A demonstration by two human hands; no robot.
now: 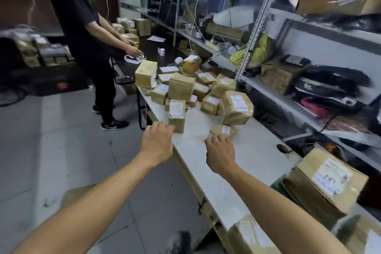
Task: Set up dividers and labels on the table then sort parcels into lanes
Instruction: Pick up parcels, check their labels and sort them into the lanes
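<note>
A heap of several brown taped parcels (pixel 181 86) with white labels lies on the white table (pixel 247 150). My left hand (pixel 157 142) reaches over the table's left edge, its fingers loosely curled beside an upright labelled parcel (pixel 176 116), holding nothing. My right hand (pixel 220 153) hovers over the bare table top with fingers bent downward, just short of a small flat parcel (pixel 223 131). No dividers or lane labels show on the table.
Another person in black (pixel 86 27) stands at the far dark table (pixel 152 47) handling items. Metal shelving (pixel 257 18) with bags and boxes lines the right. Larger parcels (pixel 323 181) sit at the near right. A black mouse (pixel 282 147) lies by the shelf. Tiled floor spreads to the left.
</note>
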